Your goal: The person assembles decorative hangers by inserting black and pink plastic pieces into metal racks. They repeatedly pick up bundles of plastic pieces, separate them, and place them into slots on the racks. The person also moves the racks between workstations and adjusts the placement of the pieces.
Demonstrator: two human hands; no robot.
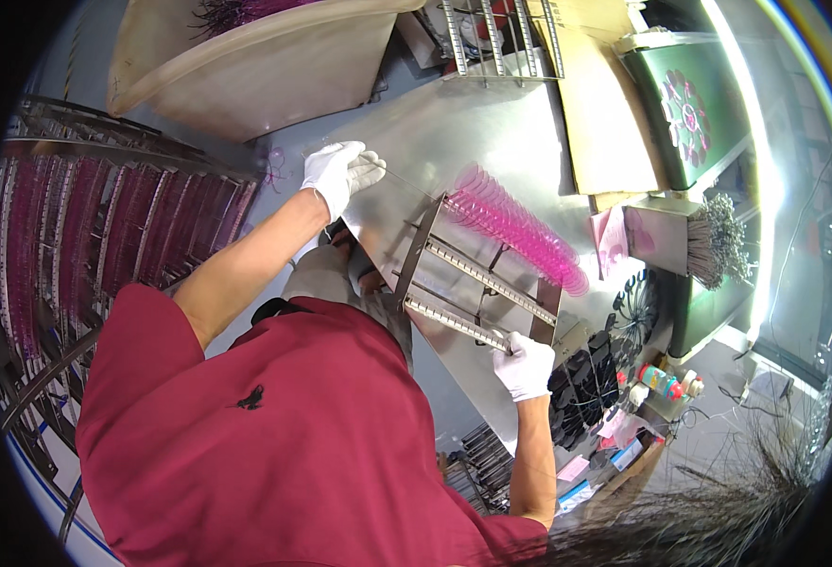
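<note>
My left hand (338, 177), in a white glove, is held beyond the table's left edge with its fingers closed. A thin wire (410, 184) runs from its fingertips to the corner of a metal rack (418, 248). The rack lies on the shiny metal table and has notched white bars (492, 278) across it. Along its far side stands a row of clear pink loops (515, 230). My right hand (526, 367), also white-gloved, grips the right end of the rack's nearest notched bar. Its fingertips are partly hidden.
Racks full of dark pink pieces (85, 227) stand at left. A large pale tub (255, 76) is beyond the table (397, 123). On the right are a metal box of wire stems (657, 231), black flower-shaped pieces (591, 378), a bottle (660, 382) and cardboard (615, 113).
</note>
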